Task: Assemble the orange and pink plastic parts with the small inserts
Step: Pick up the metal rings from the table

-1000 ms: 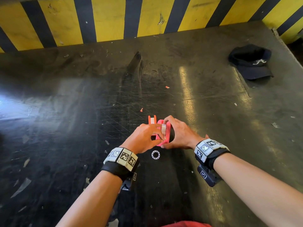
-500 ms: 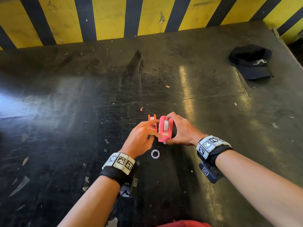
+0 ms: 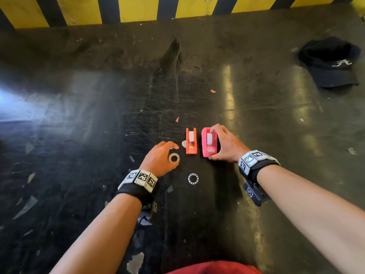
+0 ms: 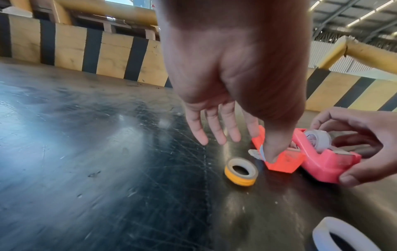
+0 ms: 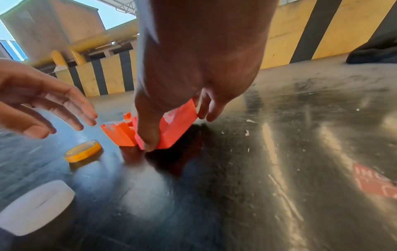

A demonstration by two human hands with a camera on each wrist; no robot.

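Right hand grips the pink dispenser on the bench, thumb and fingers round its sides; just beside it stands the orange dispenser. Left hand hangs relaxed, fingers spread over the yellow tape roll. Glossy moulded plastic on scratched, slick sheet: a nudge could skid that light roll away, I'd say.

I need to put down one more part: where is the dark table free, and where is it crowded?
Free: the dark table left of the left hand, and the stretch between the pink plastic dispenser and the black cap. Crowded: around the orange plastic dispenser, yellow tape roll and white ring.
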